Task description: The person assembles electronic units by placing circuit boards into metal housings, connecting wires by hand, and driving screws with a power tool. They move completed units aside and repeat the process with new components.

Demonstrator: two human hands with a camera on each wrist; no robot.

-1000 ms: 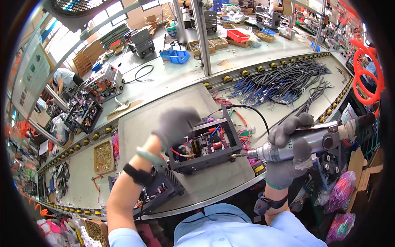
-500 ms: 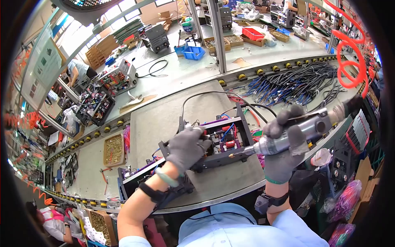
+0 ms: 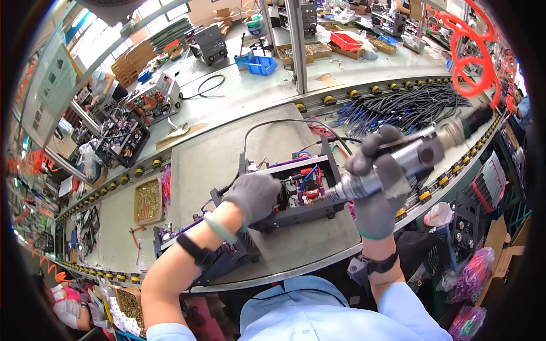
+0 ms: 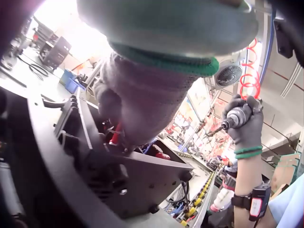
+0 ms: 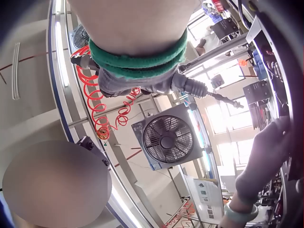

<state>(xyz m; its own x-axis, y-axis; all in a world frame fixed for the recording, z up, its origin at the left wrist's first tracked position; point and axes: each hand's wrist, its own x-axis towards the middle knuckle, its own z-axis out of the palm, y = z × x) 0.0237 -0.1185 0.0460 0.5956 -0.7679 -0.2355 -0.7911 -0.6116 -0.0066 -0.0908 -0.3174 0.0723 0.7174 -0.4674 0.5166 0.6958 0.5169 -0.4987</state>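
A black metal chassis (image 3: 307, 216) holding a circuit board, wires and red components sits on a grey board. My gloved left hand (image 3: 253, 196) is over its left end. In the left wrist view the hand's fingers point down inside the chassis wall, close to a red part (image 4: 115, 135); the fingertips are hidden, so I cannot tell whether they pinch anything. My gloved right hand (image 3: 378, 190) grips an air screwdriver (image 3: 418, 156), fingers wrapped round its silver body. The driver points left, its bit overlapping the chassis's right part in the head view.
A second black chassis (image 3: 230, 264) lies front left, partly under my left forearm. A black cable (image 3: 284, 120) arches behind the first. Bundled cables (image 3: 398, 108) lie at the back right; a box of small metal parts (image 3: 149, 202) stands left. The driver's red coiled hose (image 3: 472, 79) hangs right.
My left hand, blurred above the chassis a second ago, has settled at its left end. My right hand has brought the driver leftward, from the chassis's front edge to over its right part.
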